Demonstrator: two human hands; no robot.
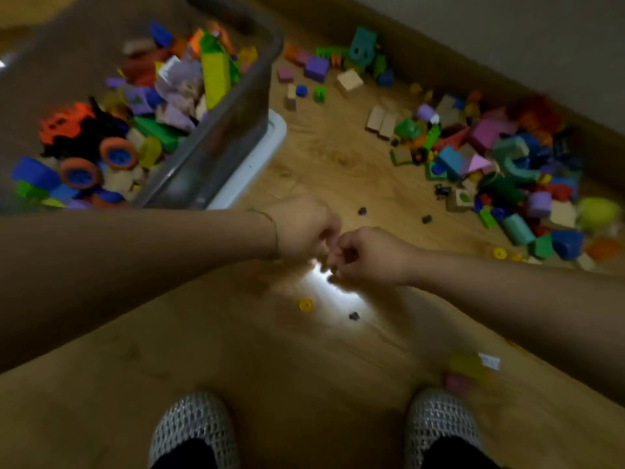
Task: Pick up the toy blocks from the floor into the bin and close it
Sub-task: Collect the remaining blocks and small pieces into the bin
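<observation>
The left hand (301,228) and right hand (368,255) touch over the floor (236,350), both curled up; I cannot tell if they hold anything. Blocks (483,133) lie near the bin (216,154).

Grey mesh slippers (194,431) stand on the wooden floor (236,350), a baseboard (473,66) running beneath the pale wall (507,22).

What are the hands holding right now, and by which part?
It cannot be told. The left hand and right hand meet above the floor, both curled; anything small pinched between them is hidden.
</observation>
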